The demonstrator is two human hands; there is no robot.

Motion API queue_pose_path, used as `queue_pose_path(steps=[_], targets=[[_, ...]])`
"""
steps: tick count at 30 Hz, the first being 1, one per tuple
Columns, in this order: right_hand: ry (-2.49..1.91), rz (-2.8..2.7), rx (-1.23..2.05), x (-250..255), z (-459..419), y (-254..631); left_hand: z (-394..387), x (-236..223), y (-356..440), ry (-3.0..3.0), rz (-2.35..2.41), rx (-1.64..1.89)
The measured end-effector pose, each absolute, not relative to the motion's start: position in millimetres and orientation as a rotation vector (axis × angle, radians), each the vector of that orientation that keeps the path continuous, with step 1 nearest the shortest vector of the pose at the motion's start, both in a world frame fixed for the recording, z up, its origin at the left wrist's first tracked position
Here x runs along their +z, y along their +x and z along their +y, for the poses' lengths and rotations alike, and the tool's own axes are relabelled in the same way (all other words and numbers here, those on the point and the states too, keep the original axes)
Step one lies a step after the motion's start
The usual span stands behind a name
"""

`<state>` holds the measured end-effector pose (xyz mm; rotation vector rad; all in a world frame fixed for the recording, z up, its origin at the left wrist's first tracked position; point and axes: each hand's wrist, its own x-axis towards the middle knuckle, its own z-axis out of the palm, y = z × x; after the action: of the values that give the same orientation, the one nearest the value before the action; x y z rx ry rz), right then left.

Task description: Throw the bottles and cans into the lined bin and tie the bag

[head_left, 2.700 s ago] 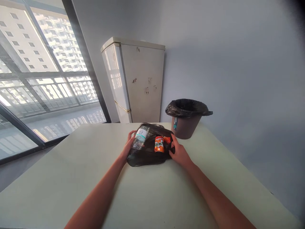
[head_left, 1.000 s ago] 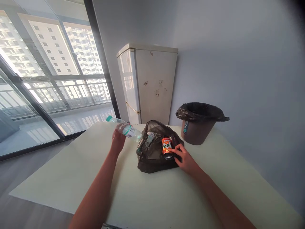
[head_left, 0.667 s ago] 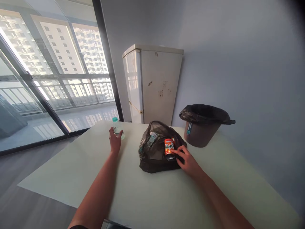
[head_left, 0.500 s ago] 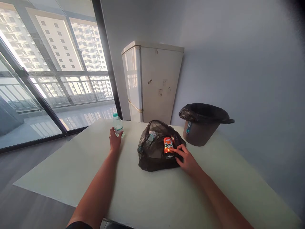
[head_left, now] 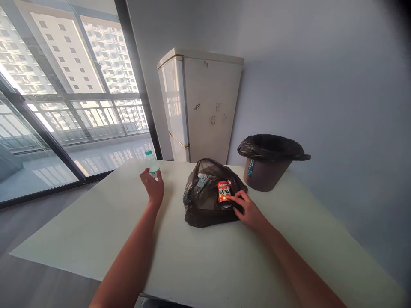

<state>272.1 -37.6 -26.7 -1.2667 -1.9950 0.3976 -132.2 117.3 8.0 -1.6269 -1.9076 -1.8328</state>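
My left hand [head_left: 152, 186] is at the lower part of a clear plastic bottle [head_left: 151, 161] with a green cap, upright on the table. Its thumb and fingers are apart, on either side of the bottle, and it appears loose from it. A black plastic bag [head_left: 205, 216] lies with its mouth toward me. Within it sit a red and orange drink can [head_left: 224, 191] and another clear bottle [head_left: 202, 181] with a pale label. My right hand [head_left: 248, 209] reaches in from the right, its fingers on the can's lower right side. The bag partly hides what lies deeper.
A brown bin [head_left: 265, 175] with a black liner stands on the pale table [head_left: 192, 265], right of the bag. Behind the table is a white fridge [head_left: 212, 107]. Glass sliding doors [head_left: 64, 107] are on the left, a grey wall [head_left: 321, 85] on the right.
My left hand has loosened around the bottle and now sits more in front of it. The right hand stays at the can. The whole view has shifted slightly.
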Motion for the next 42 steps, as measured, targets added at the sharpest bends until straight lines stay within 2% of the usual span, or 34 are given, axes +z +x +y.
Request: queue_pose_path(steps=[4, 9, 17, 28, 35, 42], targets=[[-1.264, -1.973, 0.406, -26.6, -37.4, 270.9, 80.7, 28.2, -73.6, -2.128, -1.423, -1.773], [-1.228, -1.976, 0.365, -18.9, -37.9, 267.7, 31.9, 21.4, 6.5, -2.822, -1.022, -1.273], [-1.379, -1.977, 0.299, -16.1, -39.3, 271.3, 23.9, -9.5, 26.4, -3.028, -0.824, -0.991], [-1.255, -1.832, 0.525, -9.7, -41.9, 264.6, 22.5, -16.6, 28.7, -3.14, -0.839, -0.992], [-1.211, -1.714, 0.67, -4.0, -45.9, 265.9, 15.4, -5.0, 25.3, -3.081, -0.896, -1.155], [-1.239, -1.855, 0.444, -12.5, -43.9, 262.6, 10.7, 21.9, 17.4, -3.176, -0.866, -1.316]])
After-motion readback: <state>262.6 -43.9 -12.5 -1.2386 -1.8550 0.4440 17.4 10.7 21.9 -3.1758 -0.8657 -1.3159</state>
